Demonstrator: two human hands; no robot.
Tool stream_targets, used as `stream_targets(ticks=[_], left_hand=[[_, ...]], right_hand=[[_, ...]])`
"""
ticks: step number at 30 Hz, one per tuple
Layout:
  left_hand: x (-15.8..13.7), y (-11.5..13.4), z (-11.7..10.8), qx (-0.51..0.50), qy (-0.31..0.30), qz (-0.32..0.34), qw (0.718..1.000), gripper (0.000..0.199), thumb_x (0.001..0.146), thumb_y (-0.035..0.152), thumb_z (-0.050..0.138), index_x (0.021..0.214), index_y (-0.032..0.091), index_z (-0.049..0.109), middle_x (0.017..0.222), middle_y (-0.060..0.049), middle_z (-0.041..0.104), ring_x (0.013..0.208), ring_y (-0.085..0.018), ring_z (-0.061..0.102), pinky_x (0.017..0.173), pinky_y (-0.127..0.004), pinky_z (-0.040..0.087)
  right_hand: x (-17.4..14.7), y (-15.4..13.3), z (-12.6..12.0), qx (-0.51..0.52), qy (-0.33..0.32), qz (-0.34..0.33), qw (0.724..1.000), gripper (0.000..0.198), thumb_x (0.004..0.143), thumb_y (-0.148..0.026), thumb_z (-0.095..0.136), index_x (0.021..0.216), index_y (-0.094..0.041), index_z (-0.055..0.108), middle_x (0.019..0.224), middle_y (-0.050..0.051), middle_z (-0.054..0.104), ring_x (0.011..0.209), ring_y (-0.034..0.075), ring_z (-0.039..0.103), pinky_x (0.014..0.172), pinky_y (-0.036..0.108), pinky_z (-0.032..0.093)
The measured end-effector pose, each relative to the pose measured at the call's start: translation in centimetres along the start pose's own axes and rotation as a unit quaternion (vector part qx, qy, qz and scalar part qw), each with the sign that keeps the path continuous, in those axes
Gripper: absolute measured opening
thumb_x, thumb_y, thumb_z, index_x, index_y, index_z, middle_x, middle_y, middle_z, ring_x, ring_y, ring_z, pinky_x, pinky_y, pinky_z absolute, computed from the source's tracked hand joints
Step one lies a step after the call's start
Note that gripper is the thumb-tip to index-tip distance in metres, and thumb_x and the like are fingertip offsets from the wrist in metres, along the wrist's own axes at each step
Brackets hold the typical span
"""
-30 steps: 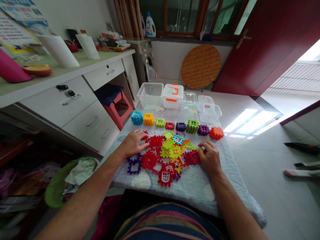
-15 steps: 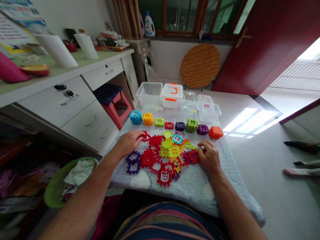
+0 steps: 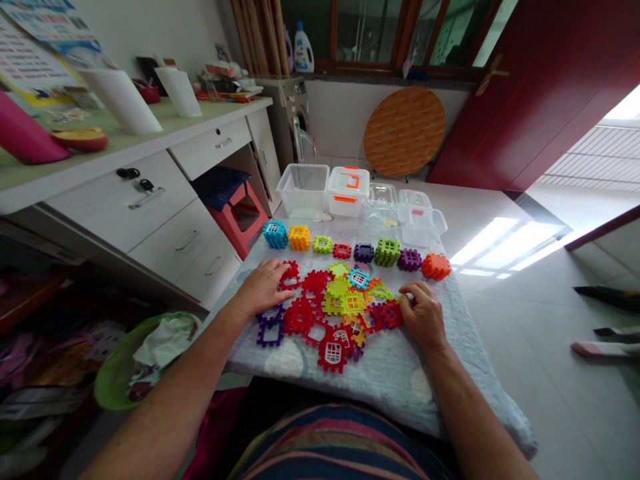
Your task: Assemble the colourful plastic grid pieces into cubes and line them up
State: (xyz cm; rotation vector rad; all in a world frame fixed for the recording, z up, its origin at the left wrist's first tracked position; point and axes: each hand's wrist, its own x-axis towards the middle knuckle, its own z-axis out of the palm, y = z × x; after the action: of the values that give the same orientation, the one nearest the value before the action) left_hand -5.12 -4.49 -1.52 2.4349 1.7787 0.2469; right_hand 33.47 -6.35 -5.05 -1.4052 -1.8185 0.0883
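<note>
My left hand (image 3: pixel 264 288) lies at the left of a loose pile, thumb and fingers apart. Beside its fingertips is a red interlocking building tile (image 3: pixel 291 275). My right hand (image 3: pixel 423 312) is curled at the pile's right side, fingertips closed at the edge of another red building tile (image 3: pixel 393 312). Between the hands, red tiles (image 3: pixel 300 315), lime-green tiles (image 3: pixel 339 287) and a yellow tile (image 3: pixel 353 303) overlap. A blue tile with a white window grid (image 3: pixel 359 278) rests on top. Purple tile frames (image 3: pixel 271 333) lie near my left wrist.
Behind the pile runs a row of tile stacks sorted by colour, from a blue stack (image 3: pixel 275 235) to an orange stack (image 3: pixel 436 266). Clear plastic boxes (image 3: pixel 303 190) and a lidded box (image 3: pixel 349 190) stand at the far edge of the cloth-covered table (image 3: pixel 395 373).
My left hand has opened; its thumb has moved away from the fingers, and the red tile lies beside them. The right hand stays at the red tile. The view has shifted slightly.
</note>
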Motion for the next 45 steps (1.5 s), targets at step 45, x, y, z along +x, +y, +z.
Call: stream_targets(ticks=[45], left_hand=[[5.5, -3.0, -1.4, -0.056, -0.089, 0.091, 0.99, 0.039, 0.067, 0.025, 0.07, 0.106, 0.02, 0.069, 0.108, -0.008, 0.067, 0.103, -0.025, 0.063, 0.095, -0.036, 0.046]], right_hand=[[1.3, 2.2, -2.4, -0.035, -0.029, -0.007, 0.999, 0.011, 0.08, -0.022, 0.052, 0.078, -0.022, 0.063, 0.088, 0.006, 0.065, 0.085, 0.023, 0.061, 0.082, 0.038, 0.048]])
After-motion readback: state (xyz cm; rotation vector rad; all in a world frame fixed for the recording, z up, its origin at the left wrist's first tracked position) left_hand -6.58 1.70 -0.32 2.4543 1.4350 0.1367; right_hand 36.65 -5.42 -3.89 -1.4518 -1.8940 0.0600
